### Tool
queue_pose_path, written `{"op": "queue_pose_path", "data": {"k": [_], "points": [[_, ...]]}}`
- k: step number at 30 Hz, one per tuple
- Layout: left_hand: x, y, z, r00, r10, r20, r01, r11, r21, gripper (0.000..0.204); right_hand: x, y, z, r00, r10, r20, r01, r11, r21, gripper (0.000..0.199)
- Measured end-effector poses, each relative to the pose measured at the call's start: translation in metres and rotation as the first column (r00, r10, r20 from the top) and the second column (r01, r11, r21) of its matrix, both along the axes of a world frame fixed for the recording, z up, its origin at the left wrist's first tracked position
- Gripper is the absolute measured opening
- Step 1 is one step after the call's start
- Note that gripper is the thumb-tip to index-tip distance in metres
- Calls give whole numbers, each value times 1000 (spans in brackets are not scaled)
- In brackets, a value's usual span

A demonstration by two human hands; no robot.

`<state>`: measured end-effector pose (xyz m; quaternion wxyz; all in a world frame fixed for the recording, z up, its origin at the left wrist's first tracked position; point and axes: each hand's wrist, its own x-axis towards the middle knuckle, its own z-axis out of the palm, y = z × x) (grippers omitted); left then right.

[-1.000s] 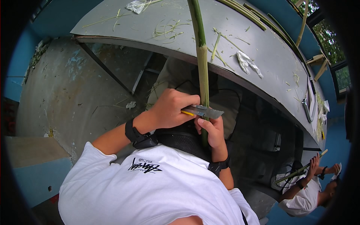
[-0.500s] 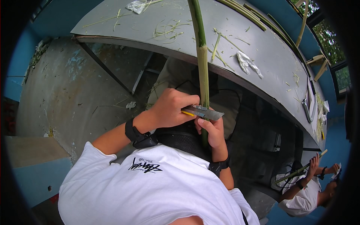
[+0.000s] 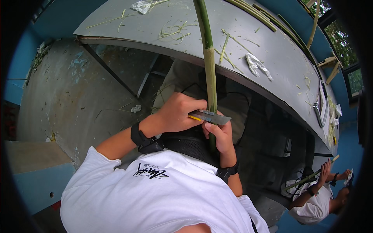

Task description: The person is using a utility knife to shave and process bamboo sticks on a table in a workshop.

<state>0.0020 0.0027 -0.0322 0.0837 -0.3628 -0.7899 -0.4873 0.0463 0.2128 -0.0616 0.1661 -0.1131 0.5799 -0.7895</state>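
A green bamboo stalk [image 3: 210,73] stands nearly upright in front of me, its far end passing over the table edge. Below a joint its skin is paler, as if scraped. My left hand [image 3: 179,110] is closed on a utility knife [image 3: 211,117] with a wide steel blade and a yellow part by the fingers. The blade lies across the stalk, touching it. My right hand [image 3: 222,136] is wrapped round the stalk just below the blade, thumb up near the metal. The stalk's lower end is partly hidden by this hand.
The grey table [image 3: 147,29] carries thin green shavings [image 3: 176,33], crumpled white plastic [image 3: 258,66], several bamboo strips [image 3: 252,13] and a hacksaw-like frame [image 3: 319,113]. At the lower right, another person [image 3: 316,198] holds a stalk. A blue-sided block [image 3: 42,186] stands left.
Almost nothing differs. The knife blade and the stalk's upper end have shifted very slightly to the left; both hands keep their grip.
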Motion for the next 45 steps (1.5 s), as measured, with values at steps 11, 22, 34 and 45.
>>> {"op": "queue_pose_path", "data": {"k": [11,22,34,45], "points": [[0,1,-16,998,-31,62,31,1000,4,25,0,-1,0,1000,6,-4,-5,999,44,25],[1,2,-16,991,-41,126,42,999,-12,25,-2,1,-3,1000,18,-13,-17,998,62,24],[3,7,-16,975,-78,209,70,997,46,21,-3,2,-3,1000,9,8,-10,997,81,20],[2,8,-26,969,-78,235,70,997,40,17,-3,1,-2,1000,3,-9,-2,995,101,16]]}}
